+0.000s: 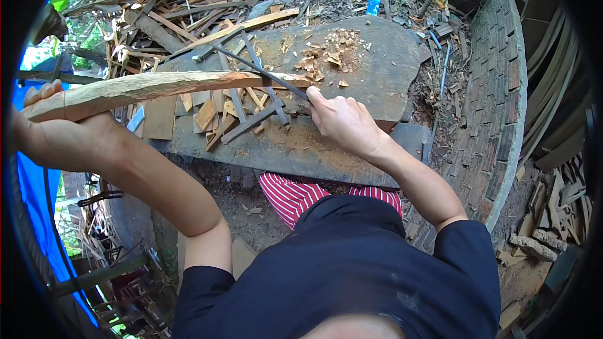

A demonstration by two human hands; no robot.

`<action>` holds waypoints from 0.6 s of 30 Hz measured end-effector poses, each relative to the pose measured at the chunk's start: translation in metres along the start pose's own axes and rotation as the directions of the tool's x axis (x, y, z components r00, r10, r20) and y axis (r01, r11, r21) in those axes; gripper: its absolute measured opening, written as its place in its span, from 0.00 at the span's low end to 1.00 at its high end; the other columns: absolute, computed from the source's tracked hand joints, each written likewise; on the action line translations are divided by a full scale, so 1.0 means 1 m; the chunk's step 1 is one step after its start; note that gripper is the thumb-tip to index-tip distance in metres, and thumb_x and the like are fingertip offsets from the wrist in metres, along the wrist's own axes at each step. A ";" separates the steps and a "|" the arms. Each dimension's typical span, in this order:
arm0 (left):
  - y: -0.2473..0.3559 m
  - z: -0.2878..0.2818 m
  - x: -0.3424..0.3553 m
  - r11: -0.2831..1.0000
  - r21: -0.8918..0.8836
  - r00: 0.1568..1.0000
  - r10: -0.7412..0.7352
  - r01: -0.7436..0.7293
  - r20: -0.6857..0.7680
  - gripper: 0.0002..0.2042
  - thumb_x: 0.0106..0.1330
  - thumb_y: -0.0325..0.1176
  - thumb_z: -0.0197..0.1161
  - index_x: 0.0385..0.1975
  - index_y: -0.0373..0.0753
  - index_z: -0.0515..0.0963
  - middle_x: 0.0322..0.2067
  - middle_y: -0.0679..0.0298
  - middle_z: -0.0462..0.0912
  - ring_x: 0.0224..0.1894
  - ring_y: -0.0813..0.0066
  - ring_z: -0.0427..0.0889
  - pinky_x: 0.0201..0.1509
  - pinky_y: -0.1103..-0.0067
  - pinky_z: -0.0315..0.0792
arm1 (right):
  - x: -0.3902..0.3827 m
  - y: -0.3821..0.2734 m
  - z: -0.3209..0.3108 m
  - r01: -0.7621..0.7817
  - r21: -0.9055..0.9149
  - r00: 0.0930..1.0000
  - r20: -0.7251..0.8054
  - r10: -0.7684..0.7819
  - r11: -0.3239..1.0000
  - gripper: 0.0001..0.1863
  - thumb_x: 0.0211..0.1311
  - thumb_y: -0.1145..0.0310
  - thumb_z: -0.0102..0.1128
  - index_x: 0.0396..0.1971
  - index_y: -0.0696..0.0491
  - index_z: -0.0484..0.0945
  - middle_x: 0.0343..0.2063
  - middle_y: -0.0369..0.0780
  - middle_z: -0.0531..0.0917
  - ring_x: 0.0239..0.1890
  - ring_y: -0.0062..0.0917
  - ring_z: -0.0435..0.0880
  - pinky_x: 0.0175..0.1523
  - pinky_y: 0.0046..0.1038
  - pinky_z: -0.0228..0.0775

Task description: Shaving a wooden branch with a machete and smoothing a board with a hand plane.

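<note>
My left hand is wrapped round the thick end of a long, pale, slightly curved piece of wood at the left. The wood's surface is rough-hewn, and its narrower end reaches right, over the work board. My right hand is closed round the near end of a long, thin, dark bar-like tool; its handle is hidden in the fist. That tool slants away to the far left and crosses the wood close to its narrow tip. Whether the two touch I cannot tell.
Wood chips lie on the thick, worn board. A grey bar frame and several offcuts sit left of it. Scrap wood is heaped behind. A curved brick wall borders the right; blue sheeting hangs left.
</note>
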State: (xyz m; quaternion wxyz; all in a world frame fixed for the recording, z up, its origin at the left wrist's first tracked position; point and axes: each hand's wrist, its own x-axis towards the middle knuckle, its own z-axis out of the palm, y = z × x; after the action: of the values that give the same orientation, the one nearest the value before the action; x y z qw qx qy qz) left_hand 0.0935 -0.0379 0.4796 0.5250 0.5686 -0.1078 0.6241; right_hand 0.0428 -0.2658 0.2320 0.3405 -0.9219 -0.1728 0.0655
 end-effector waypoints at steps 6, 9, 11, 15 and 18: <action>0.018 0.013 -0.008 0.998 -0.062 0.998 0.021 -0.017 0.053 0.07 0.62 0.33 0.58 0.28 0.36 0.70 0.25 0.63 0.70 0.29 0.73 0.73 0.40 0.76 0.73 | -0.005 -0.058 -0.055 0.377 0.200 0.876 -0.393 -0.279 0.904 0.10 0.68 0.69 0.49 0.46 0.54 0.64 0.20 0.53 0.80 0.26 0.52 0.82 0.30 0.50 0.73; 0.023 0.023 -0.013 0.998 -0.062 1.000 -0.011 0.011 0.003 0.10 0.60 0.35 0.61 0.28 0.37 0.70 0.24 0.65 0.68 0.28 0.73 0.72 0.39 0.76 0.72 | -0.006 -0.032 -0.028 0.039 0.120 0.999 -0.034 -0.035 0.992 0.10 0.69 0.68 0.48 0.46 0.55 0.64 0.23 0.54 0.81 0.29 0.54 0.82 0.33 0.51 0.73; 0.017 0.018 -0.010 0.996 -0.091 0.999 0.028 -0.024 0.043 0.11 0.61 0.36 0.61 0.27 0.37 0.69 0.24 0.65 0.68 0.28 0.72 0.72 0.39 0.76 0.73 | -0.002 0.034 0.023 -0.160 0.140 0.987 0.053 0.154 0.977 0.11 0.69 0.67 0.46 0.47 0.55 0.64 0.26 0.58 0.81 0.34 0.57 0.82 0.38 0.54 0.73; -0.001 -0.001 0.002 0.983 -0.183 0.993 0.013 0.009 0.118 0.10 0.61 0.35 0.60 0.27 0.37 0.69 0.24 0.64 0.67 0.27 0.73 0.71 0.38 0.75 0.73 | -0.006 0.066 0.036 -0.204 0.054 0.976 0.094 0.198 0.978 0.11 0.69 0.66 0.45 0.46 0.55 0.64 0.27 0.60 0.81 0.36 0.59 0.81 0.41 0.55 0.72; -0.005 0.002 0.015 0.994 -0.108 0.995 0.021 -0.011 0.095 0.08 0.59 0.31 0.60 0.28 0.36 0.69 0.24 0.64 0.68 0.28 0.72 0.73 0.37 0.75 0.74 | -0.006 0.005 -0.012 -0.134 0.214 0.991 0.056 0.124 0.968 0.10 0.69 0.66 0.46 0.44 0.56 0.64 0.24 0.58 0.81 0.33 0.57 0.81 0.39 0.55 0.72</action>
State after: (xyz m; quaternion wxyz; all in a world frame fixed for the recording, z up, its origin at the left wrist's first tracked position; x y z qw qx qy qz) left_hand 0.1017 -0.0289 0.4906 0.5438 0.5680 -0.1707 0.5937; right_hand 0.0415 -0.2789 0.2374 0.4306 -0.8868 -0.1114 0.1256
